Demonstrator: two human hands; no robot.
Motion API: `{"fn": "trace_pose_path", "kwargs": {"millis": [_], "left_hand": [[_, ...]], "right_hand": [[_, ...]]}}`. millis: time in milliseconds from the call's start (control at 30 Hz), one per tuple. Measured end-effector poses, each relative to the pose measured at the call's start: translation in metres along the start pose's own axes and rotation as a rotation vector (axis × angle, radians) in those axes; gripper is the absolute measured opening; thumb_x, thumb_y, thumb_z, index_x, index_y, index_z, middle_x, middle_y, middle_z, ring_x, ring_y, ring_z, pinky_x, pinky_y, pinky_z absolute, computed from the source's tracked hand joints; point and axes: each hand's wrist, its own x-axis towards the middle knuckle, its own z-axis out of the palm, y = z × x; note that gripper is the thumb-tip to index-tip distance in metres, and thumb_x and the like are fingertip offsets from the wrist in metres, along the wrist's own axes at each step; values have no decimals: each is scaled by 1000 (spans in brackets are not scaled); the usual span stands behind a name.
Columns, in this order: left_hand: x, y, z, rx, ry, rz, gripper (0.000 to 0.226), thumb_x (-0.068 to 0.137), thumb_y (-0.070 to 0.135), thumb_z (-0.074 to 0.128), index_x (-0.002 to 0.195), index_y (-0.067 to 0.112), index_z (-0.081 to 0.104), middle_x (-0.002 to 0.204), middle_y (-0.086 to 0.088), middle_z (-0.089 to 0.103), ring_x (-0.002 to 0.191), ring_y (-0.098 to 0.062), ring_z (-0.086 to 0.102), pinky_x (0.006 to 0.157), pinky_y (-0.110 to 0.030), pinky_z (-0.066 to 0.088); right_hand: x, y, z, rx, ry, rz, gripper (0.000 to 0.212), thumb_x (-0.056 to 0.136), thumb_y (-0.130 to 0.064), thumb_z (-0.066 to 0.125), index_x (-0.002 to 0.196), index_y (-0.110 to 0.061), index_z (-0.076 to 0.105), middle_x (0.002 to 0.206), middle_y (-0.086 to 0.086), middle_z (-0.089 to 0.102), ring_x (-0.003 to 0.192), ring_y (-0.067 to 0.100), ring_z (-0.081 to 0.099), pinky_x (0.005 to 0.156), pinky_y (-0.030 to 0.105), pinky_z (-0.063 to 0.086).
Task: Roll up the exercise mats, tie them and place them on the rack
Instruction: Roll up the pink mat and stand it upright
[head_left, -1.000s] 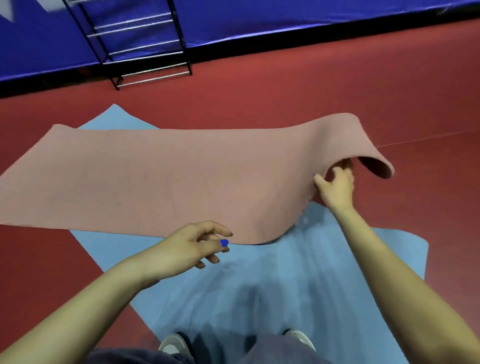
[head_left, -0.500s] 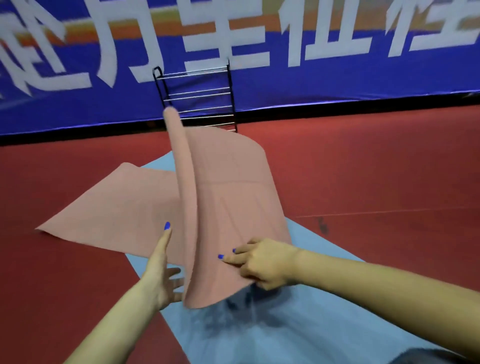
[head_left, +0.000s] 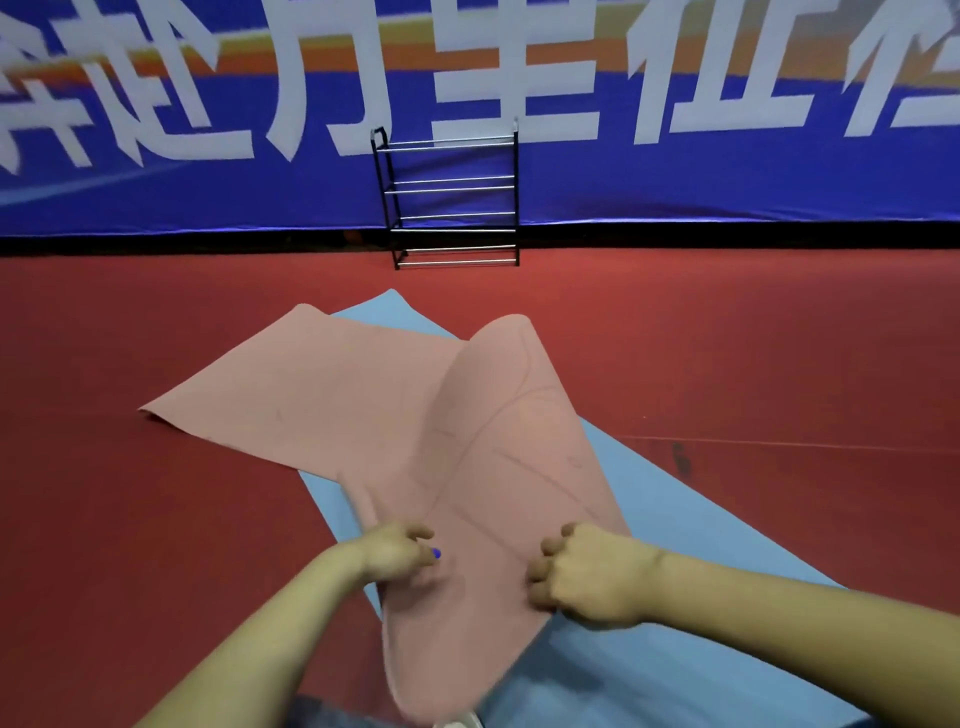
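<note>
two hands hold the near end of the pink mat (head_left: 363, 415): the left hand (head_left: 397, 556) has its fingers curled onto the left side of the raised flap, and the right hand (head_left: 592, 577) is bunched into a fist gripping the right edge. this mat lies crosswise on top of the blue mat (head_left: 675, 530), which is spread flat on the red floor (head_left: 779, 364). its far part lies flat and runs off to the left, while the near part stands up in a loose fold between the hands. neither mat is rolled or tied yet, and the rack (head_left: 452, 197) stands well apart against the blue banner (head_left: 727, 171), with nothing visible on its rails.

the likely trouble is a crooked start. the pink mat sits at an angle to the person, so a roll begun from this twisted fold would probably come out cone-shaped, with one end sticking out. the soft sheet may also buckle if one hand pulls harder than the other. dragging it could shift or wrinkle the blue mat underneath, since the two are touching.
</note>
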Motion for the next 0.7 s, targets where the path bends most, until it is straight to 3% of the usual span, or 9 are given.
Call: {"fn": "trace_pose_path", "kwargs": {"millis": [100, 167, 233, 300, 367, 467, 567, 633, 700], "left_hand": [[4, 0, -2, 192, 57, 127, 48, 95, 2, 35, 138, 19, 49, 141, -5, 45, 128, -21, 44, 99, -26, 42], [4, 1, -8, 107, 119, 177, 57, 88, -8, 28, 133, 15, 53, 126, -5, 50, 108, -20, 50, 81, -25, 46], [7, 2, -17, 66, 254, 182, 52, 90, -2, 40, 138, 16, 49, 129, -11, 48, 107, -24, 51, 81, -26, 42], [10, 0, -23, 70, 423, 99, 65, 89, 12, 60, 147, 17, 30, 150, -17, 27, 135, -29, 33, 103, -32, 31], [9, -4, -25, -255, 407, -68, 77, 83, 16, 70, 146, 16, 25, 148, -16, 27, 132, -38, 37, 94, -43, 40], [11, -14, -26, -718, 168, -230, 60, 75, 19, 74, 127, 13, 46, 132, -16, 44, 104, -45, 60, 61, -50, 55], [14, -16, -23, -790, 133, -198, 37, 79, 9, 65, 113, 1, 54, 103, -22, 58, 78, -36, 65, 60, -47, 55], [11, -14, -23, -726, 231, -172, 12, 85, -5, 47, 97, -4, 48, 81, -19, 56, 61, -31, 59, 52, -43, 55], [12, -15, -27, -766, 275, -141, 10, 88, -6, 45, 95, -1, 51, 83, -19, 61, 69, -32, 62, 62, -51, 57]], "right_hand": [[-7, 25, -24, 18, 115, 154, 25, 51, -33, 79, 62, -28, 57, 60, -11, 53, 48, 13, 51, 41, 18, 33], [-13, 37, -31, 24, 141, 236, 30, 51, -37, 83, 62, -28, 56, 59, -10, 50, 46, 15, 49, 40, 19, 33], [-19, 42, -35, 39, 163, 273, 32, 54, -39, 83, 64, -28, 54, 59, -10, 49, 47, 16, 49, 39, 20, 34], [-23, 44, -38, 44, 188, 283, 32, 58, -38, 83, 64, -27, 53, 60, -9, 48, 48, 17, 49, 39, 21, 37], [-23, 43, -39, 35, 225, 279, 31, 60, -36, 82, 65, -25, 53, 61, -8, 49, 49, 18, 49, 40, 22, 40], [-22, 39, -42, 35, 302, 251, 30, 66, -34, 81, 68, -23, 54, 64, -7, 50, 51, 18, 48, 41, 22, 41], [-18, 31, -47, -7, 383, 220, 17, 74, -30, 70, 70, -22, 55, 67, -8, 53, 52, 16, 47, 43, 21, 31], [-16, 27, -46, 15, 391, 223, 11, 80, -28, 53, 70, -23, 56, 68, -9, 55, 52, 15, 48, 41, 21, 35], [-15, 25, -45, 100, 343, 256, 17, 82, -29, 45, 72, -23, 57, 69, -9, 57, 54, 16, 52, 43, 22, 40]]}}
